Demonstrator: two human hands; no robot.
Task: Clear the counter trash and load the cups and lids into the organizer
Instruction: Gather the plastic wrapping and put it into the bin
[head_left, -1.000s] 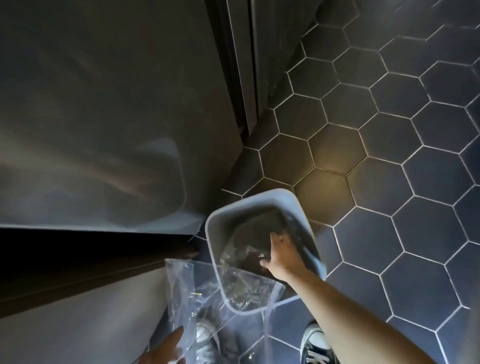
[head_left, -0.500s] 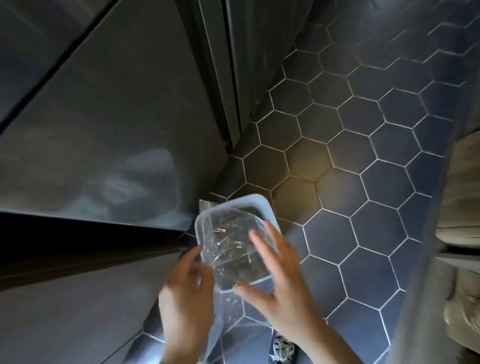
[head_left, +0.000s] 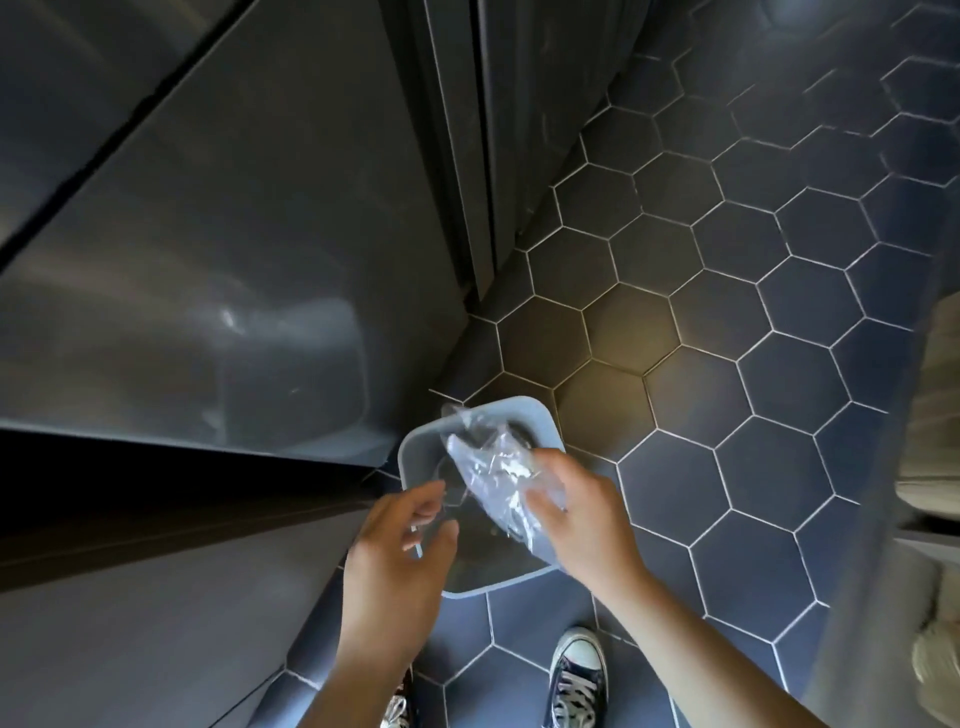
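Observation:
A small grey trash bin (head_left: 415, 452) stands on the tiled floor beside the dark cabinet. Over its opening, my right hand (head_left: 582, 514) grips a crumpled clear plastic bag (head_left: 493, 467), which hangs partly inside the bin. My left hand (head_left: 400, 551) hovers at the bin's near left rim with its fingers apart and curled; nothing shows in it. No cups, lids or organizer appear in the head view.
A glossy dark cabinet front (head_left: 208, 260) fills the left side, close against the bin. Dark hexagon floor tiles (head_left: 753, 364) spread to the right. My sneaker (head_left: 576, 675) stands just below the bin. A blurred pale object (head_left: 935, 415) sits at the right edge.
The flat plastic bag held between both hands is now crumpled in my right hand and lower over the bin. My left hand has let go of it.

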